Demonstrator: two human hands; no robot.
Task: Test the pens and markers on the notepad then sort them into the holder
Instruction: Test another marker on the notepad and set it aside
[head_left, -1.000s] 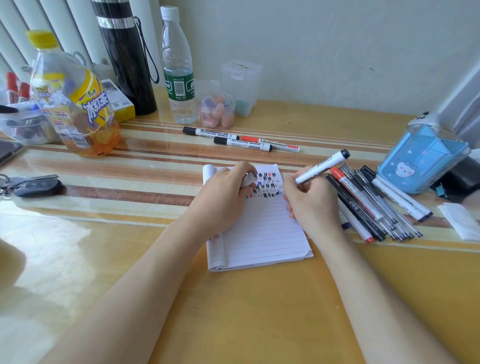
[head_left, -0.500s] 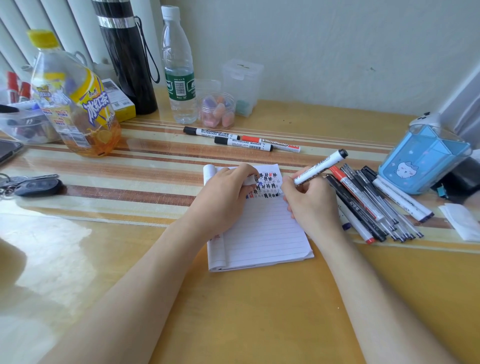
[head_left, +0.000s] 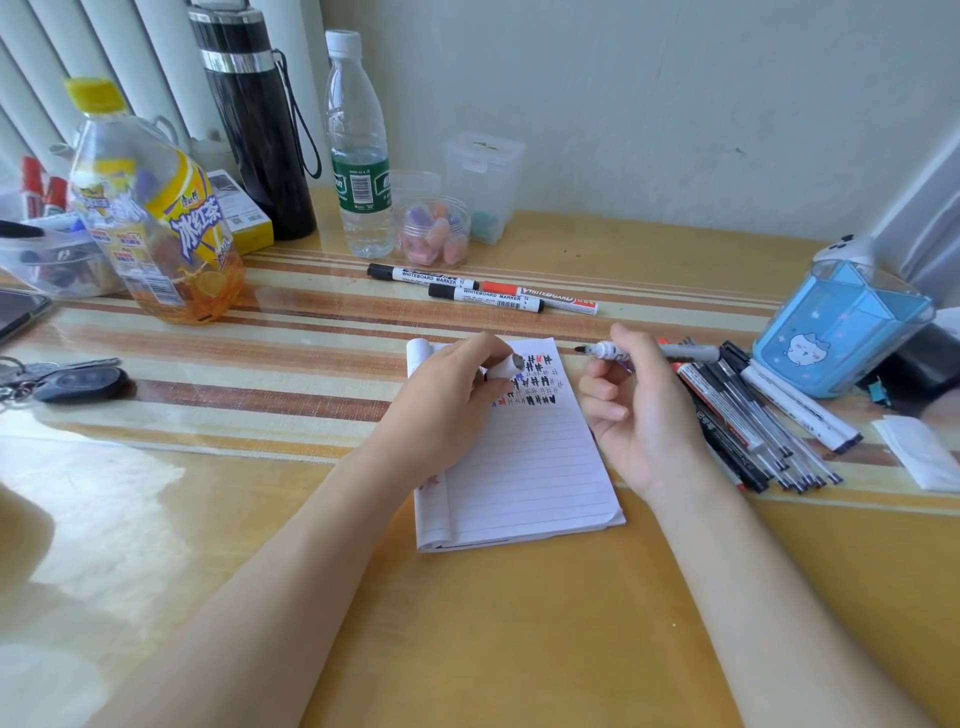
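Note:
A lined notepad (head_left: 524, 467) lies on the desk, its top rows filled with black, red and blue test marks. My left hand (head_left: 457, 395) rests on the pad's upper left and grips a marker cap (head_left: 506, 368), open end facing right. My right hand (head_left: 634, 410) hovers just right of the pad and holds an uncapped whiteboard marker (head_left: 608, 351) level, tip pointing left toward the cap. A pile of pens and markers (head_left: 753, 415) lies to the right. The blue holder (head_left: 841, 327) with a cat picture stands at the far right.
Three whiteboard markers (head_left: 483, 290) lie behind the pad. At the back stand an iced-tea bottle (head_left: 150, 218), black flask (head_left: 254, 119), water bottle (head_left: 358, 145) and jar of erasers (head_left: 434, 231). Keys (head_left: 67, 382) lie far left, a folded tissue (head_left: 919, 452) far right.
My right hand lifted off the pad and turned the marker from writing pose to level, tip pointing left. My left hand turned the cap's open end toward it.

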